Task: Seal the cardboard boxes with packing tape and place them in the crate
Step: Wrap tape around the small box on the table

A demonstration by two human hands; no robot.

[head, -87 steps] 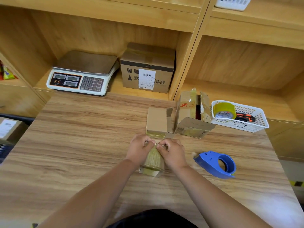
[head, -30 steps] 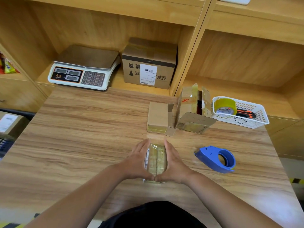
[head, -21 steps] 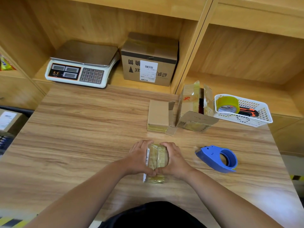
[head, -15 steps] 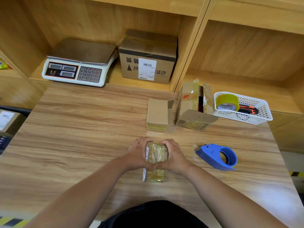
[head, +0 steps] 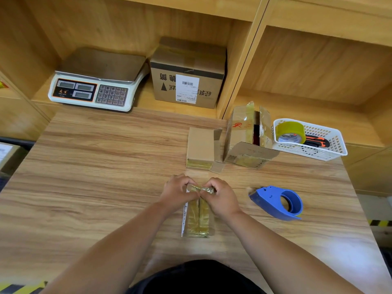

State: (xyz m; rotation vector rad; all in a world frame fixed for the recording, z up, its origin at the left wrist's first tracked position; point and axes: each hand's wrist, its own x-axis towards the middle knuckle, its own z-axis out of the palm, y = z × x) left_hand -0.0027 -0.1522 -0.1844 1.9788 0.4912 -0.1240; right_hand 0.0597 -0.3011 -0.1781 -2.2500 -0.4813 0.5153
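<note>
Both your left hand (head: 177, 194) and right hand (head: 223, 198) pinch the far end of the small tape-wrapped cardboard box (head: 198, 219) lying near you, seemingly smoothing tape; next, carry it to the unseen crate.

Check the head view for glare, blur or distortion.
Head view: glare washes out the table at lower right; the taped box glints; the wide lens tilts and bows the shelf lines; the centre reads sharp, frame edges soft.
</note>
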